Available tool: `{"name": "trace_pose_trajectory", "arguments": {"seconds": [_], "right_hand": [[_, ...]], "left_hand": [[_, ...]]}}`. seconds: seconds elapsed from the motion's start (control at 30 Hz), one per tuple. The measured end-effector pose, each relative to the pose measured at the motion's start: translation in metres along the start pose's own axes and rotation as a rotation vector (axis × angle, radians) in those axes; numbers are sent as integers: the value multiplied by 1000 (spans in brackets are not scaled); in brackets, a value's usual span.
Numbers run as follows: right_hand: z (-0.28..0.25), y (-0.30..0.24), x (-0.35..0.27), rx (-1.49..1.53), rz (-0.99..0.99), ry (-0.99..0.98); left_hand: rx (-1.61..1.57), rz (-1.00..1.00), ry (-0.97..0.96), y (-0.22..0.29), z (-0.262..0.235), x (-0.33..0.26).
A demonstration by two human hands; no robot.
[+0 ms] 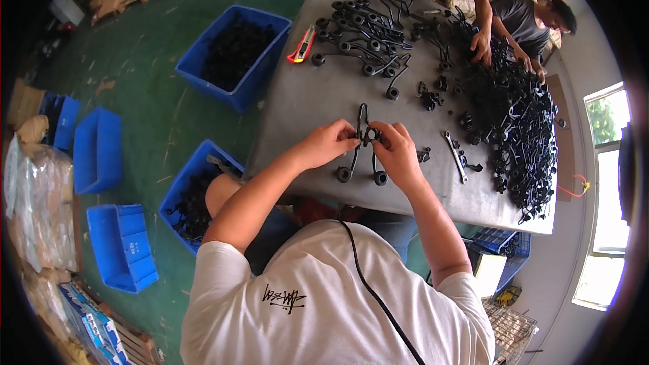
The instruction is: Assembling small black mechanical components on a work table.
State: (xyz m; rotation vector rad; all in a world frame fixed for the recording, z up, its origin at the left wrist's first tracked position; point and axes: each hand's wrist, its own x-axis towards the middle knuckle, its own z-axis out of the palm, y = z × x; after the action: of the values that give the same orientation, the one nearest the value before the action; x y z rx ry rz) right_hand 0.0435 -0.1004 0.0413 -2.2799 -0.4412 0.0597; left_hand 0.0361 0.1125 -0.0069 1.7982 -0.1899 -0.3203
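My left hand (329, 142) and my right hand (396, 151) meet over the near part of the grey table (304, 105). Between them they grip a black bent-rod part (366, 136), with a narrow loop pointing away from me and two round black ends (344, 174) toward me. Fingertips of both hands pinch small black fittings at its middle; their exact shape is partly covered. Right of my right hand lie small black pieces (424, 155) and a combination wrench (455, 157).
Similar rod parts (358, 34) lie beyond my hands, beside a red utility knife (301, 45). A big heap of black parts (517, 135) covers the table's right side. Two people work there; one person's hand (481, 47) touches parts. Blue bins (215, 89) stand on the floor at left.
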Motion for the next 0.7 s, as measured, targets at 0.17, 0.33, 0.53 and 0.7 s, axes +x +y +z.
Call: {"name": "trace_pose_trajectory", "arguments": {"seconds": [0.17,0.33,0.53,0.7], "right_hand": [[2,3,2,-11,32,-14],[-2,-7,8,-40,42,-52],[6,5,14,-74,52,-50],[11,5,4,-36,73,-11]], "left_hand": [[146,103,10,2,-2,-1],[219,228,4,-2,-9,2],[452,504,50,-4,-12,4],[351,420,-51,-4,-12,10]]}}
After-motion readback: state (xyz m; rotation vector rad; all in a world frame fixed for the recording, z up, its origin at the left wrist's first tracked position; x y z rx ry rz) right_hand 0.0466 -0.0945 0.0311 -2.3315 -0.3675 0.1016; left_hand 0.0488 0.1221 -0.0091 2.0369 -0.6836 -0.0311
